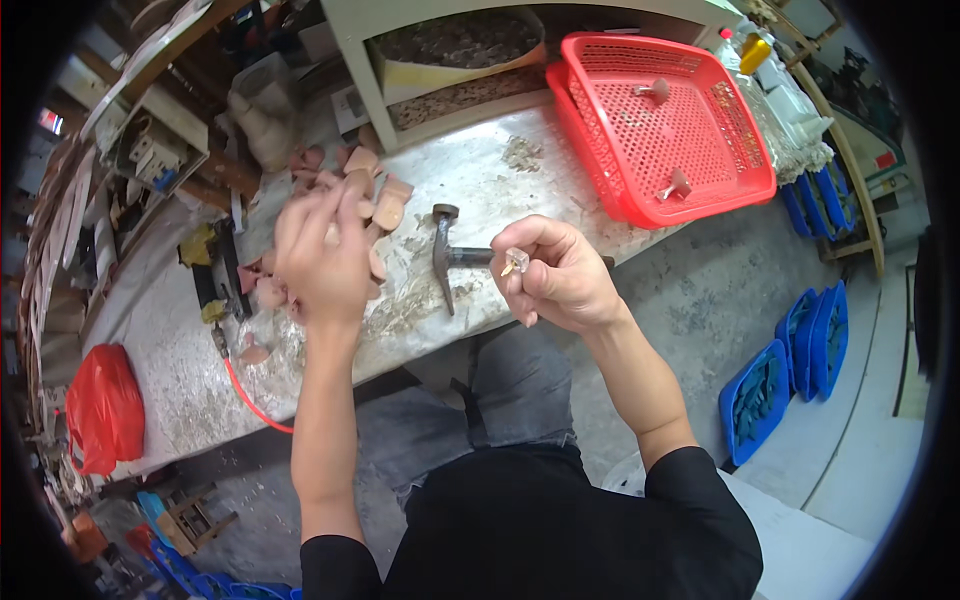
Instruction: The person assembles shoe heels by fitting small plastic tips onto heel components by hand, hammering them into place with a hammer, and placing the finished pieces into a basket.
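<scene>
A hammer lies on a workbench, its head between a person's left hand, over scattered pieces, and right hand, above the handle. Stacked baskets sit at the bench's right end, a bag at its left; tubs stand farther right.

Sm. clear pc btwn R fingers
</scene>
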A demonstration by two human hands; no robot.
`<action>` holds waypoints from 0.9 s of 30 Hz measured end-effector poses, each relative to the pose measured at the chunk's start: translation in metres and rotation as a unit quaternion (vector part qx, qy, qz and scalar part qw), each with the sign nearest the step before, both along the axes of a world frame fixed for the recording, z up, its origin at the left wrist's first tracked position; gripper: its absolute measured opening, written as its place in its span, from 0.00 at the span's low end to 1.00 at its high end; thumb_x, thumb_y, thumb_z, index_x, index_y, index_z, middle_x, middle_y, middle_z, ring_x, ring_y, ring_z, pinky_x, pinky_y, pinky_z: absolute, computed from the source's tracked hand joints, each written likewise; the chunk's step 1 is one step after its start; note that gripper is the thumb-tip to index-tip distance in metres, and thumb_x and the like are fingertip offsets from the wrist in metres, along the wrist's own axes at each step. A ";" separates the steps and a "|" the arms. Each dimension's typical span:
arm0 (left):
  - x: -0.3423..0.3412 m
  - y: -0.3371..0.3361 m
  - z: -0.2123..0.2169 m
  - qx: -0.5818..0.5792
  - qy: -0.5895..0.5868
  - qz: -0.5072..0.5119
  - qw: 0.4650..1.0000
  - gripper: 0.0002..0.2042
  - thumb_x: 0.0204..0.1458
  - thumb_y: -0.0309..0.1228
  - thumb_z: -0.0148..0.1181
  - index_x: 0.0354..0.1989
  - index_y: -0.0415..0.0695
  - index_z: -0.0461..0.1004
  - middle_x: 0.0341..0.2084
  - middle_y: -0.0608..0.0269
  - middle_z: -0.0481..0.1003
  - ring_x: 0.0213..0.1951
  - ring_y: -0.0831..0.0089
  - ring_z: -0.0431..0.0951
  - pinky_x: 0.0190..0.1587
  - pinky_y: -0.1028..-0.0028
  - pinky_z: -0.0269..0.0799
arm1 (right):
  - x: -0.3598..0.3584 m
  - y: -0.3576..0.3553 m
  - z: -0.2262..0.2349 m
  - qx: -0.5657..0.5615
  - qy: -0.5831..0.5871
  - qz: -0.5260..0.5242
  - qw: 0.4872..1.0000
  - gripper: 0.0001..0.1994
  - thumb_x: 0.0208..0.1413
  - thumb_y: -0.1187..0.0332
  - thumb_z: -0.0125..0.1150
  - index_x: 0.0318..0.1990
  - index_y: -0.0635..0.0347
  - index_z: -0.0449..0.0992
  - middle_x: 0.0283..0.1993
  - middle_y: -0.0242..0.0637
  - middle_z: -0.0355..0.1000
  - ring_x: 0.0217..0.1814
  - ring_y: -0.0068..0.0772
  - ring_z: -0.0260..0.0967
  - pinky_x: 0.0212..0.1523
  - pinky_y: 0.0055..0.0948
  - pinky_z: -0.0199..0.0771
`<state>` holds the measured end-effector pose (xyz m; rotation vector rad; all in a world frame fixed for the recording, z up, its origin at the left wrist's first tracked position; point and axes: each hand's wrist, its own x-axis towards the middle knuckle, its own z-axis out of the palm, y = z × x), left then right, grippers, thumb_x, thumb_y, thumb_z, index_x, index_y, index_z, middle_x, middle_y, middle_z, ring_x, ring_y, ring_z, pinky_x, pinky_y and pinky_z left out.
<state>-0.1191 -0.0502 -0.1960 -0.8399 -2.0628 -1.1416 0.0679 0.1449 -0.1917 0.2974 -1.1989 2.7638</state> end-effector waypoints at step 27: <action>0.069 -0.133 -0.088 0.065 -0.168 0.040 0.983 0.05 0.50 0.23 0.74 0.35 0.41 0.87 0.34 0.62 0.84 0.40 0.61 0.79 0.45 0.63 0.75 | -0.123 -0.117 -0.066 0.436 -0.070 0.032 0.896 0.10 0.70 0.68 0.67 0.49 0.66 0.80 0.47 0.35 0.82 0.49 0.21 0.76 0.50 0.27 0.79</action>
